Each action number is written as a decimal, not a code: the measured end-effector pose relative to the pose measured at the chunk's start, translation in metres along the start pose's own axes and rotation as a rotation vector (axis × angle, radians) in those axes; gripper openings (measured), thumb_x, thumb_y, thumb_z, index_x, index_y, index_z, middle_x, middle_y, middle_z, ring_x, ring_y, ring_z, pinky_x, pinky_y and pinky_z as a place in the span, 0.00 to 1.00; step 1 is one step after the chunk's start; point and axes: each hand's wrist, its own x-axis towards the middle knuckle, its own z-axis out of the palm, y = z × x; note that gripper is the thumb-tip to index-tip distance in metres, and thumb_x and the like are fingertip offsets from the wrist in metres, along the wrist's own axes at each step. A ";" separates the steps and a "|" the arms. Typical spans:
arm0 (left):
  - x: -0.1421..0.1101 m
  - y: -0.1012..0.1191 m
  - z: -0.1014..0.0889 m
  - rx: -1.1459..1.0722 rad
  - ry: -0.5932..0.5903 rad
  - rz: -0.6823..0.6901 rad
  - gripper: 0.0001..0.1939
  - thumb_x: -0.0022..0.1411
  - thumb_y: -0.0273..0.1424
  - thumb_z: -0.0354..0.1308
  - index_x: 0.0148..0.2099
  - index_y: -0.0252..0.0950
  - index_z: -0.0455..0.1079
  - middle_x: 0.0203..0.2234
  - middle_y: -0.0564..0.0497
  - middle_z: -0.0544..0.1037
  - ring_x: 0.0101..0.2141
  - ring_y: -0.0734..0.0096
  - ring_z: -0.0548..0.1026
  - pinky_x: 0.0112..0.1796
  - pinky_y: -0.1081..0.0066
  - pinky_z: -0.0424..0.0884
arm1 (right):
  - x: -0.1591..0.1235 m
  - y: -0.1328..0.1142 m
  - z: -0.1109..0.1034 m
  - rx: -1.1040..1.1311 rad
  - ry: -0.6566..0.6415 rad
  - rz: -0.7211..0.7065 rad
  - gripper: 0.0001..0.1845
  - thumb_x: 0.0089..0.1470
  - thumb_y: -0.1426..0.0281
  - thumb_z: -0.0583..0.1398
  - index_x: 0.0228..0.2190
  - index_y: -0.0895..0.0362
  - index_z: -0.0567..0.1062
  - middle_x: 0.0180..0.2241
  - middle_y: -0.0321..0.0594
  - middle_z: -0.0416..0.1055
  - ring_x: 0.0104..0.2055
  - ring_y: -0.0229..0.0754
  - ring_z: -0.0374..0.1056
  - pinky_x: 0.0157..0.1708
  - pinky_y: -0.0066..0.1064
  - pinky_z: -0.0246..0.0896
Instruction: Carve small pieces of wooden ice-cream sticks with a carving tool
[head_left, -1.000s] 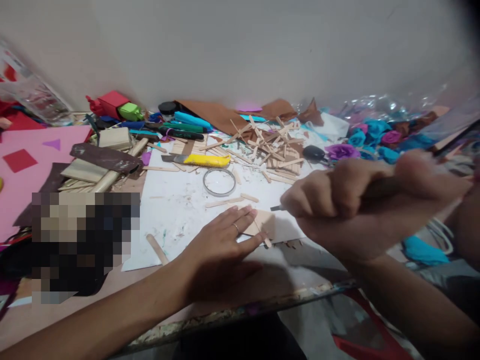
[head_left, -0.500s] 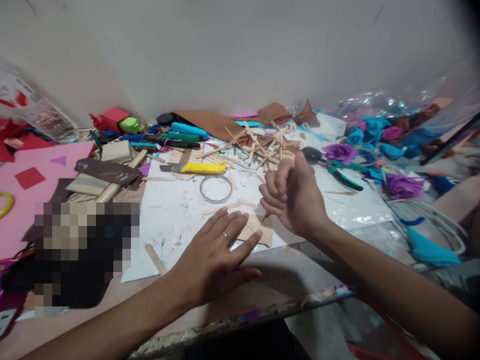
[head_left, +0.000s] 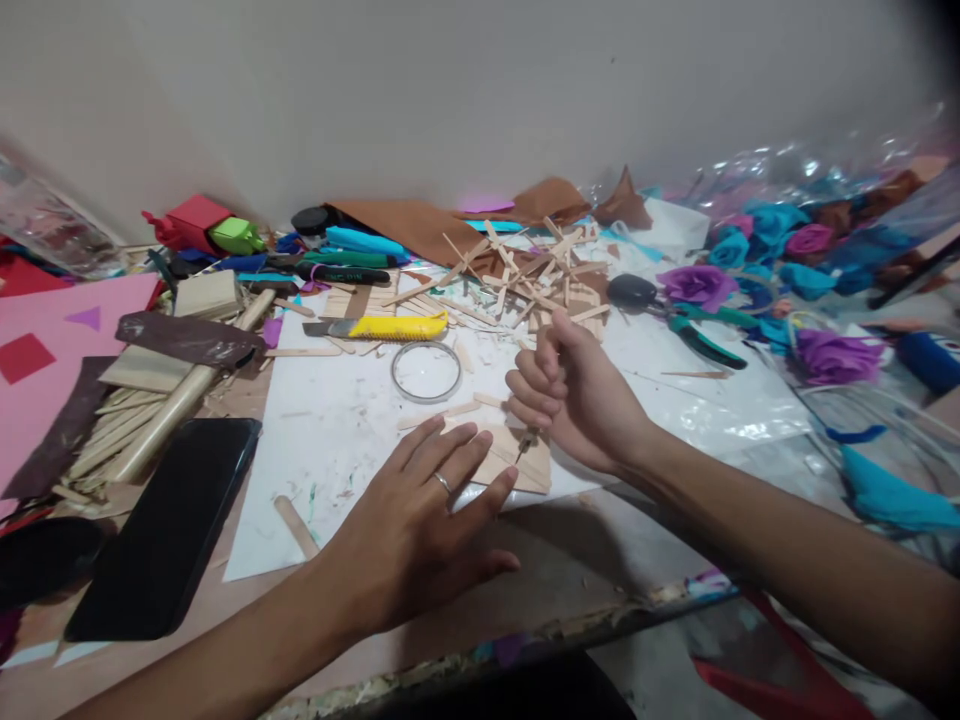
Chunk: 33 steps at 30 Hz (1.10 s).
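Observation:
My left hand [head_left: 431,510], fingers stretched out and a ring on one of them, lies at the left edge of a small flat piece made of wooden craft sticks [head_left: 534,478]. Above that piece my right hand [head_left: 577,395] is closed in a fist around a pointed tool [head_left: 529,440]. Only its collar and thin dark tip show, the tip aimed down at the wood near my left index finger; the handle is hidden in the fist. White paper [head_left: 337,420] lies under the work. Just beyond my hands are a roll of clear tape [head_left: 426,345] and loose craft sticks [head_left: 442,415].
A yellow box cutter [head_left: 397,325] lies behind the tape roll. Craft sticks are heaped [head_left: 525,270] at the back. Green-handled pliers [head_left: 705,340] and purple paper flowers [head_left: 697,287] sit to the right. On the left are a black phone [head_left: 169,530] and pink paper [head_left: 67,330].
The view has shifted slightly. My right hand has turned a little, showing more of the tool's tip above the wood. My left hand stays spread on the piece.

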 end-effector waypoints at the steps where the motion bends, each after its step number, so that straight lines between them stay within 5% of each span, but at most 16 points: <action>1: 0.001 0.001 -0.001 0.002 -0.002 -0.006 0.25 0.70 0.46 0.63 0.61 0.37 0.73 0.60 0.37 0.76 0.62 0.42 0.72 0.64 0.37 0.65 | 0.002 0.000 -0.002 -0.031 0.009 -0.012 0.31 0.59 0.49 0.68 0.19 0.56 0.66 0.15 0.26 0.51 0.18 0.31 0.49 0.18 0.24 0.52; 6: 0.004 0.003 -0.005 0.010 0.005 -0.024 0.25 0.69 0.44 0.64 0.60 0.33 0.73 0.52 0.38 0.78 0.53 0.45 0.74 0.59 0.37 0.69 | 0.004 -0.006 -0.014 -0.421 -0.007 -0.158 0.27 0.63 0.52 0.65 0.20 0.57 0.74 0.19 0.34 0.66 0.22 0.38 0.66 0.26 0.32 0.66; 11: 0.003 0.003 -0.004 -0.014 0.067 0.011 0.23 0.69 0.40 0.65 0.57 0.26 0.72 0.46 0.37 0.78 0.48 0.46 0.73 0.52 0.39 0.74 | -0.003 -0.021 -0.016 -1.067 -0.294 -0.313 0.31 0.70 0.53 0.59 0.20 0.59 0.76 0.20 0.36 0.68 0.24 0.34 0.63 0.27 0.29 0.57; 13: 0.003 0.004 -0.003 -0.026 0.100 0.034 0.22 0.69 0.38 0.65 0.55 0.25 0.72 0.43 0.37 0.78 0.46 0.47 0.74 0.49 0.41 0.76 | -0.006 -0.026 -0.015 -1.172 -0.310 -0.298 0.32 0.71 0.52 0.57 0.21 0.60 0.76 0.20 0.36 0.68 0.23 0.34 0.62 0.26 0.29 0.54; 17: 0.003 0.006 -0.005 -0.094 0.150 0.103 0.16 0.69 0.34 0.65 0.51 0.25 0.73 0.40 0.40 0.79 0.43 0.53 0.76 0.45 0.48 0.80 | -0.008 -0.036 -0.015 -1.246 -0.309 -0.303 0.28 0.70 0.54 0.59 0.25 0.59 0.79 0.21 0.36 0.72 0.25 0.35 0.65 0.25 0.29 0.55; 21: 0.004 0.007 -0.006 -0.199 0.151 0.202 0.15 0.70 0.33 0.65 0.50 0.25 0.75 0.41 0.41 0.82 0.42 0.58 0.79 0.45 0.57 0.82 | -0.009 -0.046 -0.016 -1.343 -0.361 -0.262 0.15 0.67 0.62 0.63 0.35 0.57 0.86 0.28 0.38 0.81 0.30 0.38 0.73 0.29 0.28 0.63; 26: 0.005 0.003 -0.006 -0.246 0.153 0.083 0.13 0.73 0.28 0.61 0.56 0.27 0.74 0.49 0.42 0.83 0.51 0.60 0.80 0.56 0.61 0.80 | -0.009 -0.052 -0.019 -1.311 -0.402 -0.240 0.15 0.64 0.69 0.63 0.50 0.55 0.84 0.45 0.41 0.85 0.43 0.44 0.80 0.40 0.30 0.73; 29: 0.004 0.003 -0.003 -0.290 0.125 -0.035 0.13 0.76 0.27 0.55 0.58 0.27 0.73 0.50 0.42 0.82 0.53 0.63 0.80 0.57 0.64 0.80 | -0.014 -0.052 -0.022 -1.291 -0.441 -0.260 0.10 0.65 0.67 0.64 0.38 0.58 0.85 0.34 0.39 0.83 0.34 0.38 0.77 0.34 0.26 0.69; 31: 0.003 0.006 -0.001 -0.281 0.103 -0.010 0.13 0.77 0.25 0.53 0.56 0.25 0.73 0.49 0.41 0.83 0.53 0.62 0.80 0.57 0.65 0.80 | -0.018 -0.049 -0.029 -1.284 -0.462 -0.306 0.14 0.67 0.68 0.62 0.30 0.58 0.82 0.27 0.36 0.79 0.28 0.33 0.72 0.31 0.24 0.65; 33: 0.002 0.009 0.000 -0.227 0.081 0.075 0.12 0.76 0.22 0.53 0.54 0.22 0.74 0.46 0.41 0.83 0.52 0.59 0.81 0.57 0.63 0.80 | -0.023 -0.045 -0.039 -1.264 -0.468 -0.359 0.10 0.68 0.72 0.61 0.35 0.59 0.83 0.29 0.36 0.79 0.30 0.32 0.73 0.31 0.23 0.65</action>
